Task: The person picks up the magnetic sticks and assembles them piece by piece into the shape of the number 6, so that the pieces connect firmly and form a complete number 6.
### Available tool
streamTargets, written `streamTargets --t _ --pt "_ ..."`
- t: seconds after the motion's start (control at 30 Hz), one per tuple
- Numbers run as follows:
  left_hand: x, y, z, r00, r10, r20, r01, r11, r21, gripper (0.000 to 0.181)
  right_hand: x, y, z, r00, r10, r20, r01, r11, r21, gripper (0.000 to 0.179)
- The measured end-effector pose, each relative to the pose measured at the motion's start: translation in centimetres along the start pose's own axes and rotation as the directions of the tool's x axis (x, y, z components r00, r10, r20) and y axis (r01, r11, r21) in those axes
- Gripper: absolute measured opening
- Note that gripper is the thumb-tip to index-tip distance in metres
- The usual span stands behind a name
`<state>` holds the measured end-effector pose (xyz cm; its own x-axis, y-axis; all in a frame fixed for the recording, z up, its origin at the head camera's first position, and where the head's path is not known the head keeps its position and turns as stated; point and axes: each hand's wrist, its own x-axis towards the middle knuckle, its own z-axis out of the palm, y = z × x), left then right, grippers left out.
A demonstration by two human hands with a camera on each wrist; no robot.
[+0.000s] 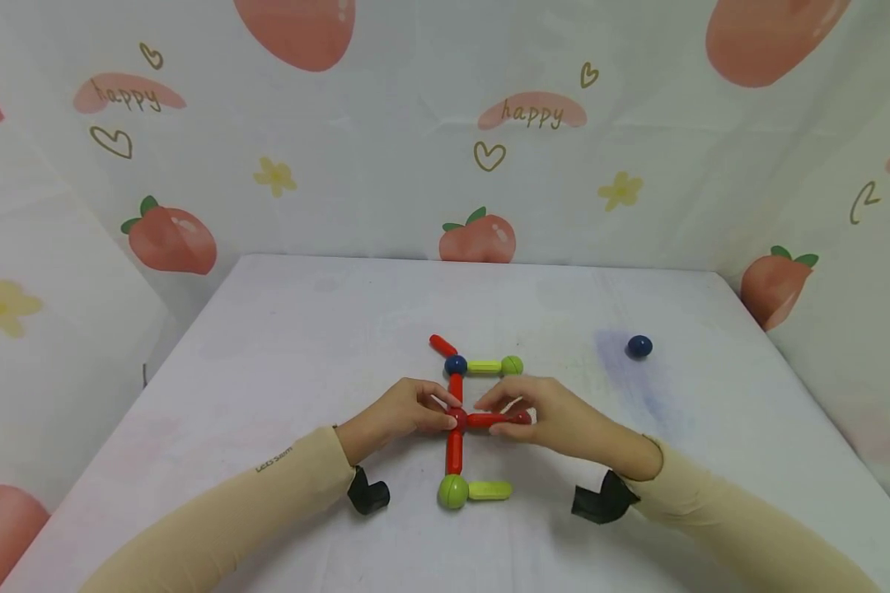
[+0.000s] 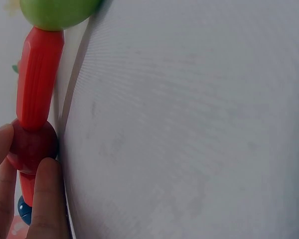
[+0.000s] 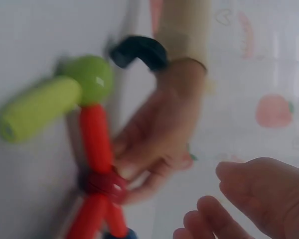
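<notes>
Magnetic-style sticks and balls form a joined figure on the table. At its middle sits a red ball [image 2: 34, 147], which my left hand [image 1: 408, 409] pinches between thumb and fingers. Red sticks run from it to a blue ball [image 1: 456, 365], a green ball [image 1: 453, 492] and, on the right, a smaller-looking red ball [image 1: 520, 418]. My right hand [image 1: 556, 418] hovers around that right-hand red stick [image 1: 485, 421]; its thumb and fingers stand apart in the right wrist view, with nothing visible between them. Yellow-green sticks [image 1: 489, 491] extend rightward from the green and blue balls.
A loose blue ball [image 1: 640, 347] lies on the table at the right, beside a bluish stain. Another red stick [image 1: 442, 345] points up-left from the figure's blue ball, and a second green ball [image 1: 512, 365] ends the upper yellow-green stick. A printed cloth hangs behind.
</notes>
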<state>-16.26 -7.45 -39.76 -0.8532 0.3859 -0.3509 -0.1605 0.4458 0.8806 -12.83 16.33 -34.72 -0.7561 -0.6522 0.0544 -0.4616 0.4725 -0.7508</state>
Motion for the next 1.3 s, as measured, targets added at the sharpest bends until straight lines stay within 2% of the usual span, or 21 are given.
streamTargets --t 0.13,0.33,0.53,0.63,0.8,0.93,1.03,1.13,1.3 --pt "-0.1 0.0 0.0 1.0 0.004 0.001 -0.004 1.0 0.004 0.023 1.5 -0.4 -1.7 0.996 -0.013 -0.086 0.014 1.0 0.013 0.029" --pt "0.0 -0.1 -0.2 1.0 0.018 0.007 -0.018 1.0 0.01 0.024 5.0 0.0 -3.8 0.981 -0.053 -0.186 0.066 0.996 0.064 0.031" --pt "0.1 -0.3 -0.2 1.0 0.002 0.003 -0.002 1.0 0.018 0.023 8.8 1.2 -4.6 0.955 -0.039 -0.293 0.082 0.987 0.137 0.037" --pt "0.2 -0.4 -0.1 1.0 0.01 0.0 -0.01 1.0 0.027 0.023 10.4 1.8 -4.6 0.949 -0.016 -0.315 0.069 0.985 0.158 0.04" --pt "0.2 -0.3 -0.2 1.0 0.014 0.004 -0.014 1.0 0.023 0.023 12.6 2.8 -4.3 0.955 0.053 -0.293 -0.002 0.985 0.17 0.046" --pt "0.2 -0.3 -0.2 1.0 0.024 0.012 -0.024 1.0 0.016 0.023 13.9 3.2 -4.1 0.962 0.124 -0.244 -0.066 0.97 0.232 0.046" --pt "0.1 -0.3 -0.2 0.999 0.032 0.013 -0.032 0.999 0.015 0.024 14.7 3.7 -3.8 0.97 0.17 -0.176 -0.119 0.956 0.269 0.046" --pt "0.1 -0.3 -0.2 0.999 0.032 0.013 -0.032 0.999 0.021 0.024 15.3 4.4 -3.5 0.972 0.217 -0.094 -0.186 0.948 0.259 0.047" --pt "0.1 -0.2 -0.2 1.0 0.022 0.009 -0.023 0.999 0.039 0.024 16.0 5.3 -2.8 0.958 0.286 0.025 -0.285 0.938 0.198 0.048"
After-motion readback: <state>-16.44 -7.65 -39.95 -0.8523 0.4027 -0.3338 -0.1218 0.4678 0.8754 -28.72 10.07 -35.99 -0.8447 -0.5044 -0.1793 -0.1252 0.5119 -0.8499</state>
